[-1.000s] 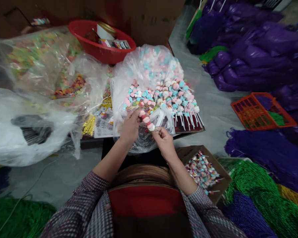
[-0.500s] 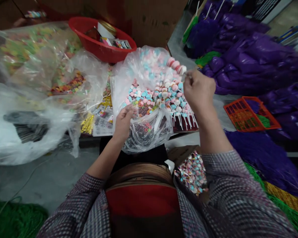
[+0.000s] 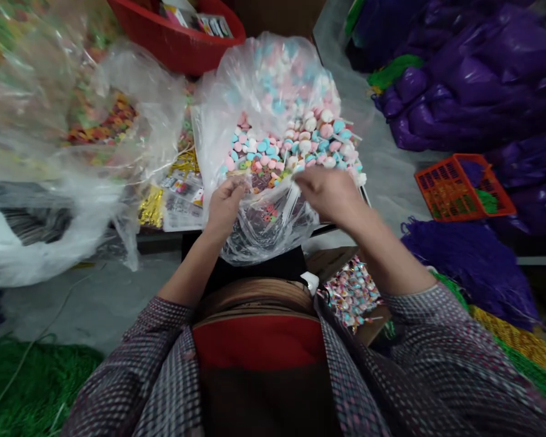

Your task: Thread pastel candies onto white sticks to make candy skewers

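The left hand [image 3: 225,203] pinches the rim of the bag [image 3: 259,240] of candies [image 3: 273,149]. The right hand [image 3: 330,191], blurred, hovers over them; I cannot tell its grip.

No legible text or labels

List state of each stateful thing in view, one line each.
left hand, closed on the clear bag's edge
right hand, over the bag mouth, blurred; grip unclear
clear bag, open, mouth toward the person
candy skewers, lying in a pile past the hands
red basin, holding packets
orange crate, partly filled
cardboard box, open, wrapped candy inside
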Available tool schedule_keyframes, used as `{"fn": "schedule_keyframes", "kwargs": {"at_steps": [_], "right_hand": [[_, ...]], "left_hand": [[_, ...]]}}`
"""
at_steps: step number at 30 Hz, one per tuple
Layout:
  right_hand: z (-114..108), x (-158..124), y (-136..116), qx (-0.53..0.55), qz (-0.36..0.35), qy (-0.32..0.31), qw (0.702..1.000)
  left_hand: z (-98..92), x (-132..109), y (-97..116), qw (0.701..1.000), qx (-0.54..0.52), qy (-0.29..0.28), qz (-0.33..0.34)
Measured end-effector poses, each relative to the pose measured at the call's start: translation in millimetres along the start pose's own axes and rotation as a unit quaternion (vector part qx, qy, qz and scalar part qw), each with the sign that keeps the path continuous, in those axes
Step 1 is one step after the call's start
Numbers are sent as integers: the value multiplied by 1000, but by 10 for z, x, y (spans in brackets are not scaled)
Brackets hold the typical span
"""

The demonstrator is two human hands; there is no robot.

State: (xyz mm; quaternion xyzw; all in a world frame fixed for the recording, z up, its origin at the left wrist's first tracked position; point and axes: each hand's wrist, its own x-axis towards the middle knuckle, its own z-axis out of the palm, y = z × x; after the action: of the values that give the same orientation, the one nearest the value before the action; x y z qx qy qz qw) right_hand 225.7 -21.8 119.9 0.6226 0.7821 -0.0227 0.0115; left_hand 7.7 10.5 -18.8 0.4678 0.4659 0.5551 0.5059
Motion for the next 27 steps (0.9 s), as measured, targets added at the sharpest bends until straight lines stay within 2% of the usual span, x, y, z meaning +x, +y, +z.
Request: {"fn": "schedule_keyframes", "kwargs": {"at_steps": [1,4,6,8,12,18,22,25,27], "right_hand": [[199,-57,-11,-3,-37,-26,999],[755,-108,69,-24,-115,-4,993],[987,-78,178,-30,-125,26,991],[1090,-41,282,-25,-138,38,989],[1100,-14,406,5,-165,44,985],[1084,-17,455,65,-160,42,984],[966,-132,368,144,-153,98,973],[804,-295,159,279,-133,186,933],[715,-375,-13,416,-86,239,873]], "left_hand": [[2,6,-10,1000,4,0,2],[2,18,-26,1000,20,3,4],[-4,23,-28,999,35,1,11],[-12,25,-30,999,49,-1,15],[-26,24,-36,997,71,-4,16],[-48,36,-48,993,115,-16,29],[-45,12,19,980,183,-34,74],[12,-56,162,957,230,-83,153],[69,-129,285,949,223,-136,174]]}}
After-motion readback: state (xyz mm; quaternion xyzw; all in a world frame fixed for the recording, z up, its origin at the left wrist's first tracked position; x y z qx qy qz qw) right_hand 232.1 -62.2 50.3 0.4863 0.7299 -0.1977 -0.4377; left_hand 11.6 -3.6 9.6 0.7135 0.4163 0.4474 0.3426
